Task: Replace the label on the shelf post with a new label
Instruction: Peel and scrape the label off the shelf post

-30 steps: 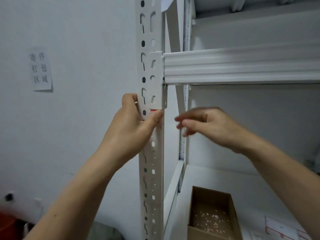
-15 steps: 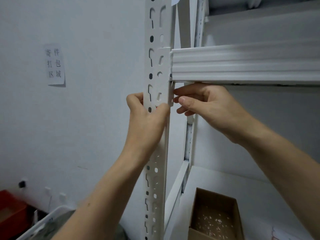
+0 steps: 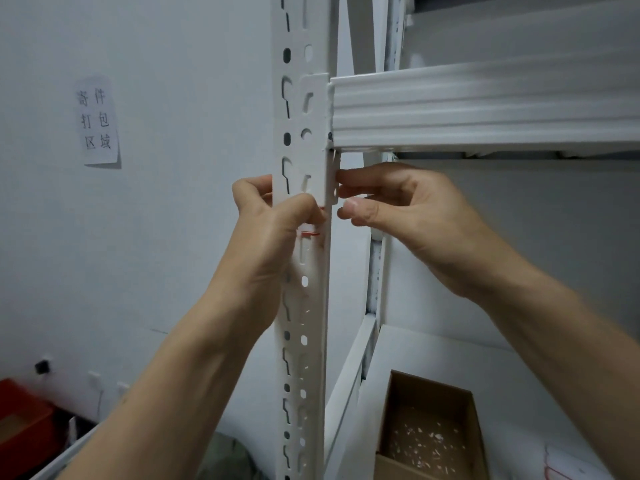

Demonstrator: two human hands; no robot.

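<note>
The white perforated shelf post (image 3: 304,306) runs up the middle of the head view. A white label with red lines (image 3: 309,233) lies on its front face, mostly hidden. My left hand (image 3: 273,230) wraps round the post from the left, thumb pressing the label against the front. My right hand (image 3: 398,209) is at the post's right edge just under the beam (image 3: 485,109). Its curled fingers pinch the label's white edge (image 3: 334,188), which sticks out past the post's corner.
An open cardboard box (image 3: 429,431) with white scraps sits on the lower shelf board (image 3: 450,355). A sheet with red print (image 3: 568,469) lies at the bottom right. A paper sign (image 3: 98,121) hangs on the left wall. A red bin (image 3: 20,417) stands on the floor.
My right hand came in from the right to the post's edge under the beam and took the label's edge. My left hand stayed gripping the post; red lines show below its thumb.
</note>
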